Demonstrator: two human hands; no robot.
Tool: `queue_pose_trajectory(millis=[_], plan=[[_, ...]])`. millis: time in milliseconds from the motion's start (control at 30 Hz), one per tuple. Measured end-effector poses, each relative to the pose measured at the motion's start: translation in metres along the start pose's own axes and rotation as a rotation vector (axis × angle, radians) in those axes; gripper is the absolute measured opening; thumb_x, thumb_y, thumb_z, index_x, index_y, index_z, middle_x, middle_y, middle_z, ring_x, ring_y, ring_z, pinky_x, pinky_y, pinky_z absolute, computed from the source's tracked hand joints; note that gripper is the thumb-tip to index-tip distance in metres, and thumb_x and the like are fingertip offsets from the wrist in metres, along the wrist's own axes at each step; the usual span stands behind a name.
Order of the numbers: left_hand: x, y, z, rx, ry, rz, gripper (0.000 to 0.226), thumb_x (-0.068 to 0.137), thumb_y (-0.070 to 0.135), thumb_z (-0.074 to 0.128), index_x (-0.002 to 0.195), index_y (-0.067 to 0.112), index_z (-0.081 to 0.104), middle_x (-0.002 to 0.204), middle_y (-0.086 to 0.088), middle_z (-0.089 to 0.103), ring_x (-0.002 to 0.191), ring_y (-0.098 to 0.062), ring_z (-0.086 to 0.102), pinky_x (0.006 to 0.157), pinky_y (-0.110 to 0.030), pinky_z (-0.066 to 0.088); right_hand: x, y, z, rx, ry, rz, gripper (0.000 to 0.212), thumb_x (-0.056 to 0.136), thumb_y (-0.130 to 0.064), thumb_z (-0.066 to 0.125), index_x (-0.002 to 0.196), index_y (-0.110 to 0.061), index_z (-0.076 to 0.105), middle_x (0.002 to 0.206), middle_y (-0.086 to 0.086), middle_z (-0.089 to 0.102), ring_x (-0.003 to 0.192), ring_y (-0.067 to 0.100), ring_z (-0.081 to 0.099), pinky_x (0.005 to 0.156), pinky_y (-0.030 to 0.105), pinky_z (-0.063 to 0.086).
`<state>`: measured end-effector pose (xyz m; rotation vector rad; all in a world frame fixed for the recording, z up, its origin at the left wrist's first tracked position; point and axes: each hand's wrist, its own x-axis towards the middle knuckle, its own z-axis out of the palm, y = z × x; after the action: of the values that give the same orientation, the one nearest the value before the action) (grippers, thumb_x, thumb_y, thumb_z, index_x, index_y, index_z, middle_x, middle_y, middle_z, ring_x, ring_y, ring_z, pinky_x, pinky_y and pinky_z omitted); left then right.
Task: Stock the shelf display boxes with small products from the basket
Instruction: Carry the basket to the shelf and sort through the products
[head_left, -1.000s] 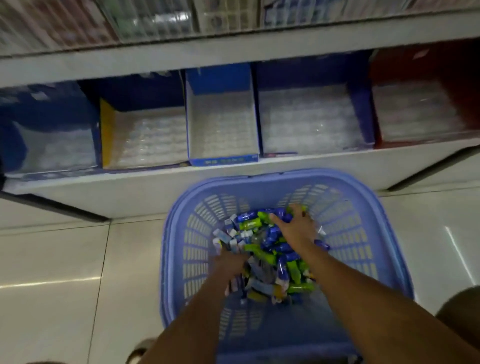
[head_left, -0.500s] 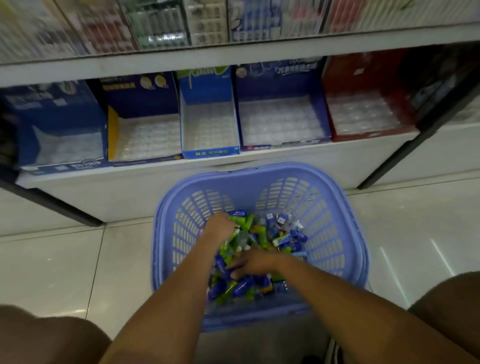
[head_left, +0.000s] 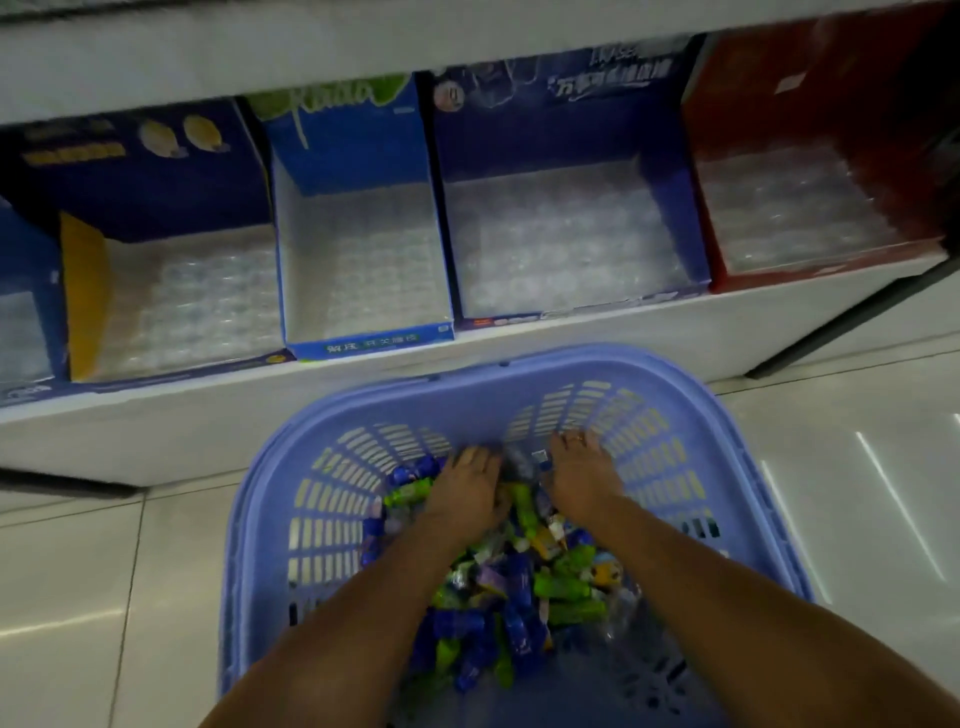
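Head view: both forearms are reaching down into the basket (head_left: 332, 519), which is sitting on the floor (head_left: 67, 571) close against the shelf (head_left: 156, 410) front. The left hand (head_left: 467, 491) is lying palm-down on the far part of the products (head_left: 519, 587). Its fingers (head_left: 467, 460) are bending down into the wrappers with the tips hidden, so I cannot tell whether they are grasping a packet or only raking. The right hand (head_left: 584, 475) is resting just beside it. Its fingers (head_left: 574, 441) are lying spread and fairly straight, released, their tips meeting the basket's far wall, with nothing visibly pinched. Small blue, green and yellow packets are lying jumbled under both palms and back toward the wrists, and a few are showing between the two hands. Judgement: the hands are working side by side to sift one kind out of the mix. Beyond the fingertips, open display boxes are standing in a row on the shelf. The yellow-sided box (head_left: 171, 291) is beyond and left of the left fingers and the light-blue box (head_left: 363, 260) is just left of straight ahead. The dark-blue box (head_left: 566, 234) is beyond the right fingers and the red box (head_left: 810, 208) is further right. Each is showing a clear cell tray and no packets. Judgement: stocking is barely starting, and the basket is sitting close to keep each carry short.
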<state>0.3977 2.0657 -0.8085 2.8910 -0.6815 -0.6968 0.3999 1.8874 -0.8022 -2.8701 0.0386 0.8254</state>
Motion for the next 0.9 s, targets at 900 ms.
queue_pose_trajectory(millis=[900], plan=[[-0.034,-0.003,-0.009,-0.19,-0.204,0.128,0.058,0.083,0.032,0.068,0.133,0.015,0.044,0.133,-0.011,0.045,0.12,-0.03,0.045,0.093,-0.037,0.045,-0.003,-0.026,0.001,0.075,-0.393,-0.306,0.033,0.097,-0.039,0.038,0.117,-0.021,0.058,0.113,0.012,0.063,0.096,0.029,0.058,0.079,0.038,0.046]])
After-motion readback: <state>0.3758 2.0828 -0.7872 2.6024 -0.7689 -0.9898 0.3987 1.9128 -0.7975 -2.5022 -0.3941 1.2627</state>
